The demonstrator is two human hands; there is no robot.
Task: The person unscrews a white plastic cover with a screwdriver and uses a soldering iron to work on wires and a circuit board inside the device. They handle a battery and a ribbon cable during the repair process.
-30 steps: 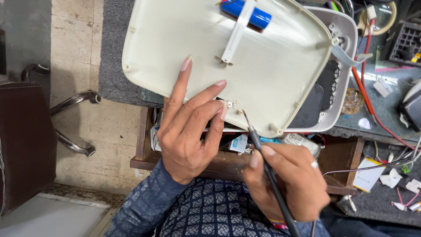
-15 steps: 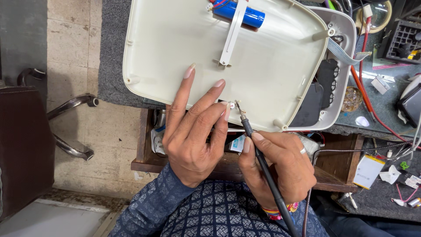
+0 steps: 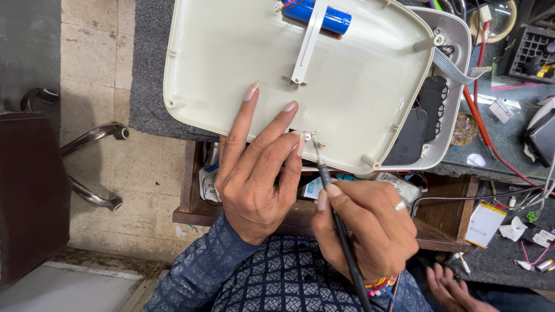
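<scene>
since the earlier frame, the soldering iron, gripped in the right hand, has been tipped upright; its tip meets the cream shell beside the left hand, spread flat.

Your left hand covers the near edge of the cream plastic shell, whose top runs off frame. The thin black tool leaves the bottom edge; its tip contact is too small to judge.

Cream shell looks like smooth, slightly glossy plastic, sitting on rough grey felt mat over a worn wooden desk.
</scene>
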